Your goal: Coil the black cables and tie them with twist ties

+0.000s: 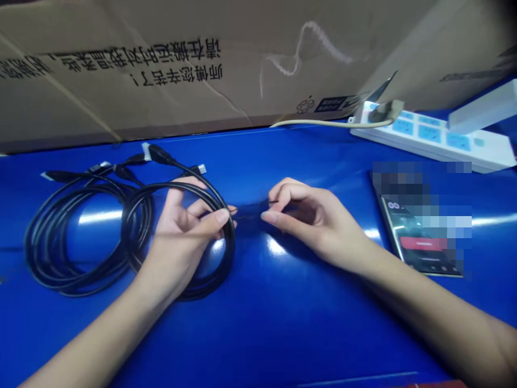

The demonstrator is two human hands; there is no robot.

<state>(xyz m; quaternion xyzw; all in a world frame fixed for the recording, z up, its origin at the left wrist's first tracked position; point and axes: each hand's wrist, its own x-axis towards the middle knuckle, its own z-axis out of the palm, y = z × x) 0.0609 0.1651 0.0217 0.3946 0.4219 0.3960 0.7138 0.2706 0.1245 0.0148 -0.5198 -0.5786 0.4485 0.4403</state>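
My left hand [177, 231] is closed on a coiled black cable [231, 242], its thumb pressing the loops near their right side. Dark plugs with pale tips, one of them a plug [159, 154], lie above the coils. Left of that hand, more coiled black cable [34, 237] rests on the blue surface, partly overlapping the held loops. To the right, my right hand [319, 226] pinches a thin dark strand [274, 202] between thumb and forefinger. A blurred dark streak spans the gap between both hands; whether it joins the coil is unclear.
A phone [424, 242], partly pixelated, lies right of my right hand. Behind it sits a white power strip [488, 143] with a plugged-in beige cord [323, 123]. A large cardboard box [250, 59] stands along the back edge of the blue table [283, 323].
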